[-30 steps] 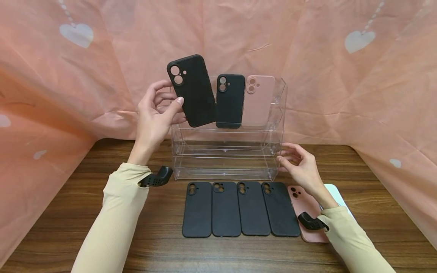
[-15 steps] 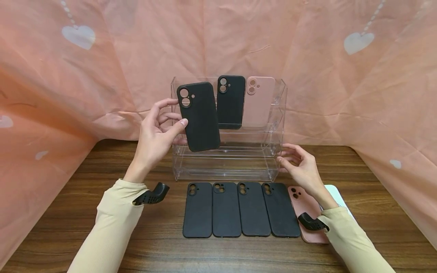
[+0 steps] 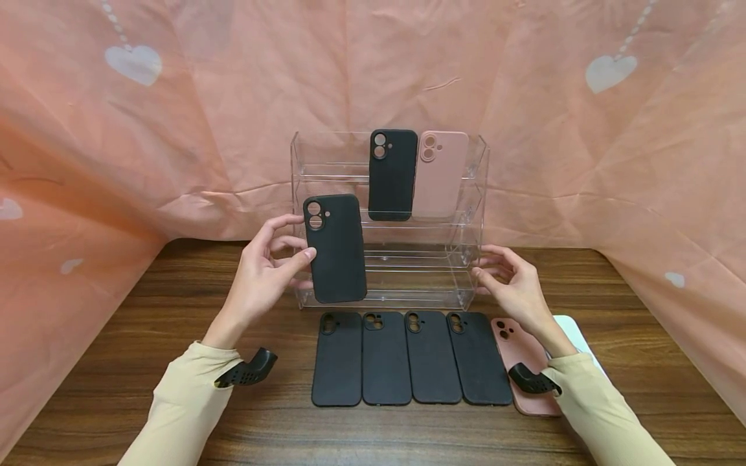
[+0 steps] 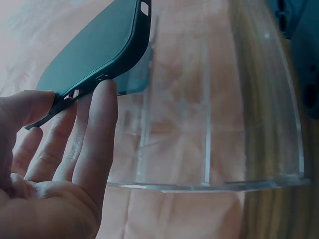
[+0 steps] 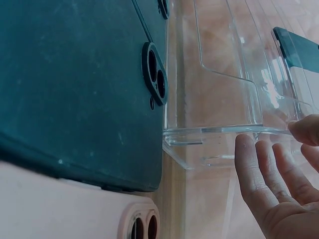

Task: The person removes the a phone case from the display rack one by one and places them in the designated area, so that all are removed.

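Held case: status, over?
Left grip holds black case, front of rack. Right grip at rack's side. Nothing visible between case and rack.

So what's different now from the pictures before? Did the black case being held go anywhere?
Yes! The left grip brought the held black case down, in front of the clear rack, and tipped it closer to upright. Nothing was let go or newly picked up. The right grip, the two cases on the rack and the row of cases below stayed put.
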`<state>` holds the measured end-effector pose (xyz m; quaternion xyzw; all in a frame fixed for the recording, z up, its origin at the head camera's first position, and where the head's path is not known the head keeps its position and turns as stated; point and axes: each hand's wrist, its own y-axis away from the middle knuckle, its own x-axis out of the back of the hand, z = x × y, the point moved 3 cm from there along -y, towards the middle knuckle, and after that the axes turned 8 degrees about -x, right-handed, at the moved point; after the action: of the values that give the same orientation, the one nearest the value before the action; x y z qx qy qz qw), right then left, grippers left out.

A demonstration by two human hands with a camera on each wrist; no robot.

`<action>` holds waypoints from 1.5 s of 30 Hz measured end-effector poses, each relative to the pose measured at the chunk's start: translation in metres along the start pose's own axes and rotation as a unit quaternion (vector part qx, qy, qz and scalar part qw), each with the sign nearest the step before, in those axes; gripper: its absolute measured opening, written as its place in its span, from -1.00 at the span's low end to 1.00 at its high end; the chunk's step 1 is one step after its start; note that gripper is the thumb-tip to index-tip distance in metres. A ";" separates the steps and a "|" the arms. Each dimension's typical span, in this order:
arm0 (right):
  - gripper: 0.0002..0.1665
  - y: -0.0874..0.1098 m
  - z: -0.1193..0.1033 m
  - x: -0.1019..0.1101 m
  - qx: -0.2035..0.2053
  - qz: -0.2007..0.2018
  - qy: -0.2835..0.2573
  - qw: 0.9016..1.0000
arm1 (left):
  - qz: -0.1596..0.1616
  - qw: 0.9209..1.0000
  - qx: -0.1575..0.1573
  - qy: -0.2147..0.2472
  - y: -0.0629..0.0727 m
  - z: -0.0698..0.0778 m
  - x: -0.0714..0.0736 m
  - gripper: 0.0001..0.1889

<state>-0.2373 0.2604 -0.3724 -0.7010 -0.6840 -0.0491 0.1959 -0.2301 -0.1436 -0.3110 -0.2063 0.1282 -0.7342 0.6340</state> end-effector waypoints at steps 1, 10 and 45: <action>-0.45 0.000 0.000 0.000 0.000 0.000 0.000 1.000 | -0.002 1.000 0.005 0.000 0.003 -0.002 0.001 -0.42; -0.46 0.000 0.001 0.000 0.000 -0.001 0.005 1.000 | -0.020 0.998 0.054 0.001 0.024 -0.018 0.006 -0.44; -0.45 -0.001 -0.001 0.000 -0.003 -0.007 0.006 1.000 | -0.106 0.983 0.148 -0.007 0.079 -0.055 0.055 -0.43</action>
<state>-0.2383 0.2599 -0.3711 -0.6963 -0.6875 -0.0569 0.1979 -0.1924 -0.2144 -0.3872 -0.1277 -0.0086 -0.8065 0.5772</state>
